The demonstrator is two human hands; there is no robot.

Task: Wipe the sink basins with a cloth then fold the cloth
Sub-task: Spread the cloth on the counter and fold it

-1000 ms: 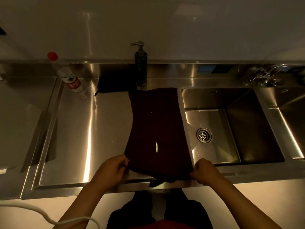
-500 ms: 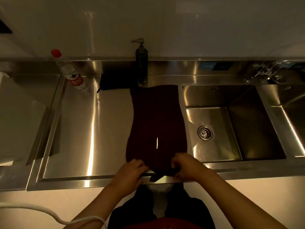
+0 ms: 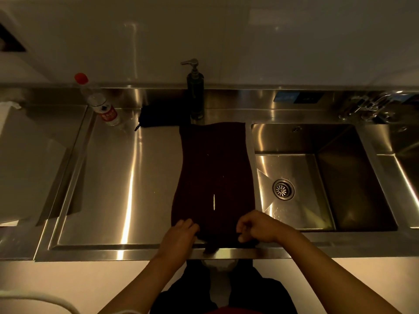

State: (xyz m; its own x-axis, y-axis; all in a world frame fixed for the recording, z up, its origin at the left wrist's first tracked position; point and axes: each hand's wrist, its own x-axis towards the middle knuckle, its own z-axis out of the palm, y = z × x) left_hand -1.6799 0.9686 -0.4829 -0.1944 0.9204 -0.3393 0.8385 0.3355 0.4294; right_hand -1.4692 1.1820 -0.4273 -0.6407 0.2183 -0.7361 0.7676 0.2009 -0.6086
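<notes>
A dark maroon cloth (image 3: 214, 171) lies spread flat on the steel drainboard (image 3: 108, 182), just left of the sink basin (image 3: 317, 177). Its near edge hangs slightly over the counter front. My left hand (image 3: 179, 234) holds the cloth's near edge left of centre. My right hand (image 3: 258, 226) pinches the near edge right of centre, fingers curled. A second basin (image 3: 405, 159) shows partly at the far right.
A dark pump dispenser (image 3: 195, 91) stands behind the cloth. A clear bottle with a red cap (image 3: 98, 102) sits at the back left. A small black pouch (image 3: 162, 116) lies beside the dispenser. The tap (image 3: 367, 107) is at the back right.
Both hands slid inward along the cloth's near edge, from its outer corners toward the middle. The cloth itself stays spread on the drainboard.
</notes>
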